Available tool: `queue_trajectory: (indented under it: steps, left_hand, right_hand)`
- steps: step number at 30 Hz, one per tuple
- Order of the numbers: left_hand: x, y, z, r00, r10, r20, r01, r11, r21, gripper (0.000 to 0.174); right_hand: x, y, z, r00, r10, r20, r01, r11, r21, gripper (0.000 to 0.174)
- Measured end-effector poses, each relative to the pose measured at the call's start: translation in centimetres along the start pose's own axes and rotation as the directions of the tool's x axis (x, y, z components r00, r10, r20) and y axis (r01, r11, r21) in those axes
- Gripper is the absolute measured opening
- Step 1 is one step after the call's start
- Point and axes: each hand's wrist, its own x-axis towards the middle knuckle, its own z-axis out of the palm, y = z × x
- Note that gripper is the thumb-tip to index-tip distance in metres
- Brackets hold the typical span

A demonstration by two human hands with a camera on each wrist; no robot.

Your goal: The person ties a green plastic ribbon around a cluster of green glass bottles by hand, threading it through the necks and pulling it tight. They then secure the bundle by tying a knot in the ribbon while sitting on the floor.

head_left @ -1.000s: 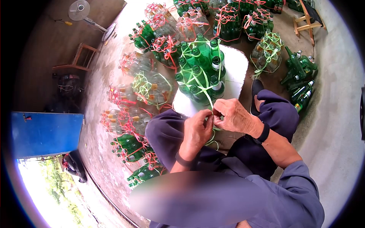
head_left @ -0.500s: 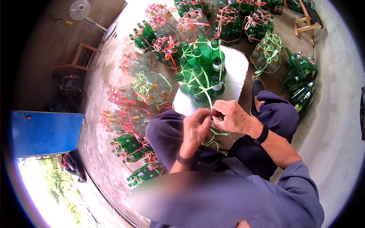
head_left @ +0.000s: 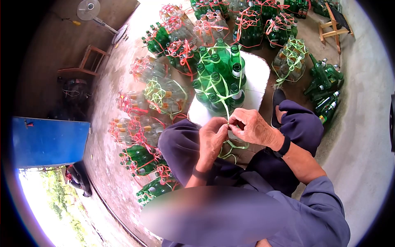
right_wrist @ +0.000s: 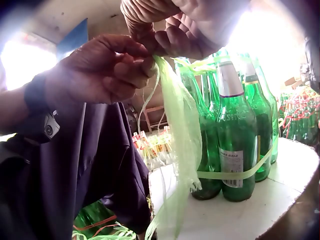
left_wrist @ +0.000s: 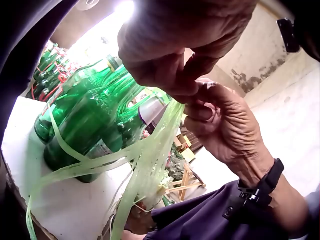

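Note:
Green bottles (head_left: 222,68) stand bundled on a white board (head_left: 259,78), with pale green strapping (head_left: 222,97) laced around their necks. One strand runs from the bundle to the fingers of both hands. The left hand (head_left: 211,138) pinches the strand from the left, and the right hand (head_left: 255,127) pinches it from the right, fingertips meeting. In the right wrist view a band (right_wrist: 230,175) circles the lower part of the bottles (right_wrist: 237,135). Loose strapping (left_wrist: 145,170) hangs below the hands in the left wrist view.
Tied bundles of clear bottles (head_left: 168,96) and green bottles (head_left: 249,31) crowd the floor to the left and behind. Loose green bottles (head_left: 325,82) lie near the right wall. A wooden stool (head_left: 334,28), a fan (head_left: 88,10) and a blue panel (head_left: 51,142) are farther off.
Both hands stay together at the strand with small finger movements; the left fingertips have closed in beside the right ones. The head view has shifted slightly.

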Motion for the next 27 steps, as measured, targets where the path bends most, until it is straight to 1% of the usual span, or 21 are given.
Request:
queue_trajectory:
  steps: [3, 5, 7, 8, 9, 10, 11, 12, 15, 16, 18, 19, 21, 23, 26, 27]
  left_hand:
    - [0.0, -0.5, -0.1, 1.0, 0.016, -0.002, -0.016, 1.0, -0.01, 0.009]
    - [0.1, -0.4, -0.1, 0.999, 0.027, -0.018, -0.026, 0.996, 0.091, 0.01]
    - [-0.2, 0.6, -0.1, 0.999, 0.038, -0.008, -0.034, 0.961, 0.275, 0.012]
    - [-0.1, -0.2, -0.3, 0.997, 0.078, -0.028, -0.068, 0.963, 0.259, 0.012]
    - [-0.2, -0.2, -0.2, 0.999, 0.029, -0.031, -0.023, 0.986, 0.166, 0.011]
    - [-0.2, 0.2, 0.2, 0.998, 0.04, -0.05, -0.03, 0.98, 0.196, 0.013]
    - [-0.1, 0.0, 0.2, 0.997, 0.053, -0.056, -0.041, 0.98, 0.194, 0.012]
    - [-0.1, 0.0, 0.2, 0.996, 0.054, -0.066, -0.039, 0.978, 0.206, 0.011]
    - [0.2, -0.7, 0.2, 0.993, 0.105, -0.056, -0.096, 0.986, 0.134, 0.008]
    - [0.1, -0.6, 0.4, 0.993, 0.116, -0.038, -0.11, 0.985, 0.13, 0.008]
    - [-0.2, -0.1, 0.6, 0.997, 0.075, -0.027, -0.072, 0.993, 0.09, 0.007]
    - [-0.4, 0.2, 0.7, 0.996, 0.083, -0.014, -0.081, 0.993, 0.086, 0.007]
    - [-0.6, 0.6, 0.9, 0.999, 0.043, 0.013, -0.044, 0.998, 0.044, 0.007]
    - [-0.5, 0.6, 0.9, 0.997, 0.069, 0.02, -0.07, 0.996, 0.062, 0.006]
    - [-0.7, 0.5, 0.8, 0.998, 0.027, 0.049, -0.027, 1.0, 0.0, 0.008]
    - [-0.4, 0.3, 0.6, 0.998, 0.031, 0.051, -0.031, 1.0, 0.0, 0.008]
  right_hand:
    - [-0.1, 0.1, 0.1, 1.0, -0.015, -0.003, 0.015, 1.0, -0.012, 0.018]
    - [-0.2, 0.3, 0.4, 1.0, -0.025, -0.013, 0.025, 1.0, -0.02, 0.018]
    - [-0.2, 0.7, 0.4, 0.995, -0.103, -0.009, 0.101, 0.989, -0.112, 0.016]
    - [-0.3, 0.9, 0.5, 0.994, -0.106, -0.033, 0.101, 0.987, -0.126, 0.014]
    - [-0.2, 0.7, 0.4, 0.994, -0.1, -0.037, 0.095, 0.988, -0.119, 0.013]
    - [-0.2, 0.8, 0.5, 0.996, -0.073, -0.046, 0.068, 0.992, -0.105, 0.012]
    - [-0.2, 0.9, 0.6, 0.993, -0.089, -0.084, 0.083, 0.994, -0.071, 0.012]
    - [-0.2, 0.7, 0.5, 0.994, -0.066, -0.086, 0.062, 0.997, -0.046, 0.012]
    - [-0.3, 0.7, 0.5, 0.992, -0.06, -0.111, 0.058, 0.998, -0.021, 0.011]
    - [-0.4, 0.7, 0.5, 0.99, -0.064, -0.124, 0.06, 0.997, -0.039, 0.011]
    - [-0.6, 0.6, 0.3, 0.998, 0.052, -0.026, -0.052, 0.999, -0.012, 0.013]
    - [-0.7, 0.4, 0.1, 0.998, 0.05, -0.035, -0.051, 0.998, -0.025, 0.013]
    - [-0.8, -0.1, -0.3, 0.994, 0.107, 0.031, -0.107, 0.994, -0.006, 0.014]
    - [-0.8, -0.3, -0.5, 0.994, 0.105, 0.033, -0.105, 0.994, -0.007, 0.014]
    - [-1.0, 0.1, -0.3, 0.993, 0.112, 0.046, -0.113, 0.993, 0.027, 0.014]
    - [-0.8, 0.2, -0.2, 0.997, 0.078, 0.001, -0.078, 0.997, 0.026, 0.013]
